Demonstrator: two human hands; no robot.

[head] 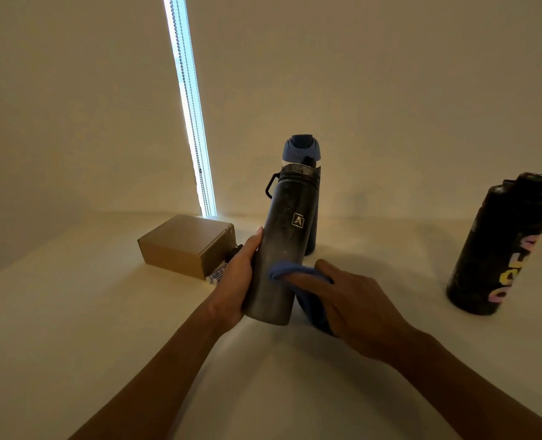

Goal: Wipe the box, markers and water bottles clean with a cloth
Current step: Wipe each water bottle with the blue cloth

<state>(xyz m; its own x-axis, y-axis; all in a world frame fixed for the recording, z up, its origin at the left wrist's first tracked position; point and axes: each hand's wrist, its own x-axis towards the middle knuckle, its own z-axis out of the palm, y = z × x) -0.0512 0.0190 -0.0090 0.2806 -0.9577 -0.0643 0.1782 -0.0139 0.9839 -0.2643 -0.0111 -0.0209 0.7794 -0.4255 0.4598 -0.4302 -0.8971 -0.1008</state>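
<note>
White table [72, 328] meets a cream wall, with a bead chain [190, 106] hanging in a bright gap. Near the table's middle, the dusty bottle [287, 242] leans to the right. The left hand [236, 281] clamps its lower body, thumb up the near side and fingers wrapped behind. Whether its base touches the table I cannot tell. The right hand [355, 308] holds the cloth [280, 272] bunched in closed fingers and presses it against the bottle's lower front.

A blue-lidded bottle [301, 150] stands just behind. The box [183, 246] sits to the left, with markers [217, 275] beside it, partly hidden. A lettered bottle [498, 249] stands well apart on the right.

The one-handed hold looks like the weak point: a hard wipe could twist the smooth bottle loose. It could then swing back into the blue-lidded bottle and topple it.
</note>
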